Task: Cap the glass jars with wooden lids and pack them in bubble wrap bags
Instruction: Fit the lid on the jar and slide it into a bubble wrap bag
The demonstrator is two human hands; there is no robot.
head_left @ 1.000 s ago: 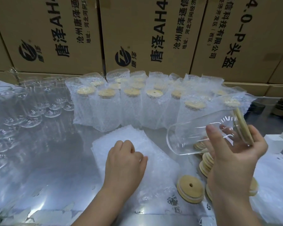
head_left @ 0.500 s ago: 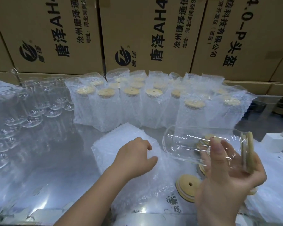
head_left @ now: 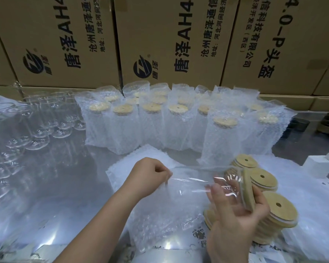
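Note:
My right hand (head_left: 235,213) grips a clear glass jar (head_left: 213,184) lying on its side, its wooden lid (head_left: 248,192) at the right end. The jar's base points left into the mouth of a bubble wrap bag (head_left: 165,211). My left hand (head_left: 146,176) pinches the bag's upper edge and holds it lifted off the stack of flat bags (head_left: 141,162). How deep the jar sits in the bag is hard to tell through the plastic.
Several bagged, lidded jars (head_left: 179,126) stand in rows at the back. Uncapped glass jars (head_left: 36,126) crowd the left side. Stacks of wooden lids (head_left: 275,207) sit right of my right hand. Cardboard boxes (head_left: 169,40) wall the rear; a white charger (head_left: 319,164) lies far right.
My left hand lifted one bag from the stack by its edge. My right hand lowered the capped jar and moved its base left toward the bag's mouth.

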